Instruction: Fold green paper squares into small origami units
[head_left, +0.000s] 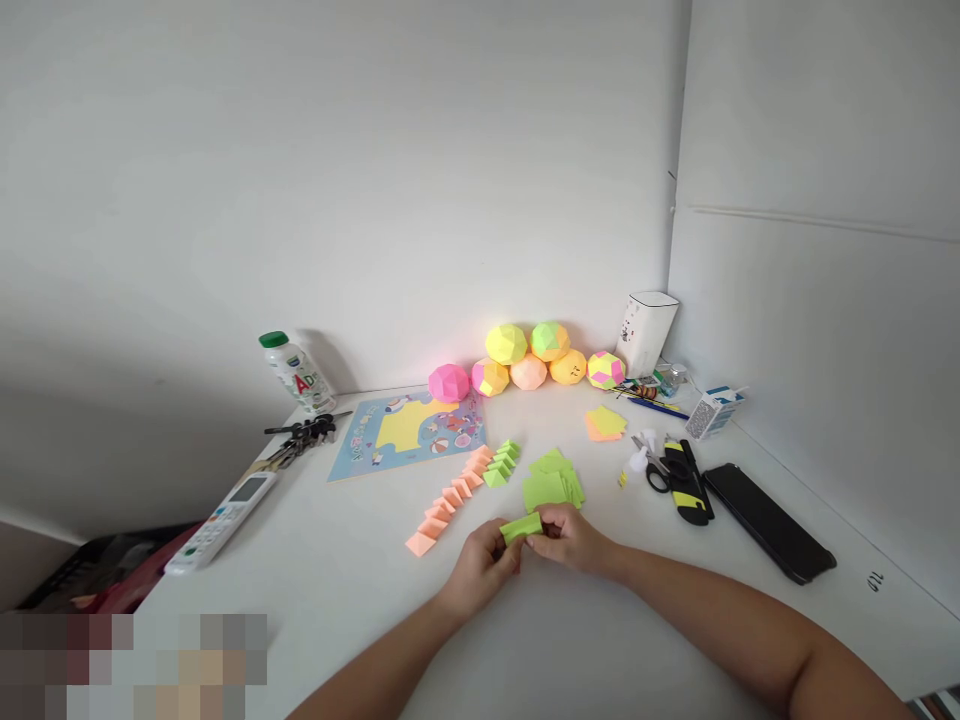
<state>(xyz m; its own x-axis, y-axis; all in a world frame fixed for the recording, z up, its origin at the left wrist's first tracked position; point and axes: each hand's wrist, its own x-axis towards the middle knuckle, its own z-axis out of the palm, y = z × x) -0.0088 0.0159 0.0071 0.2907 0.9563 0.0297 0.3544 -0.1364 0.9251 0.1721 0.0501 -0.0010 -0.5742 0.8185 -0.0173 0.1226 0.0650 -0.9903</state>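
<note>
White table (330, 580); both hands (480, 568) (577, 541) pinch green paper (520, 528).

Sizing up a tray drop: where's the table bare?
Widest: between the remote and left hand, in front of the poster. Smaller: between right forearm and phone. Crowded: around the paper balls at back, and scissors, pens and carton at right.

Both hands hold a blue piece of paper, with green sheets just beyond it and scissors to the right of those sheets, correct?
Not quite: the head view shows the piece of paper in the left hand and right hand is green, not blue. The green sheets just beyond it and the scissors to their right are as you said.
</note>
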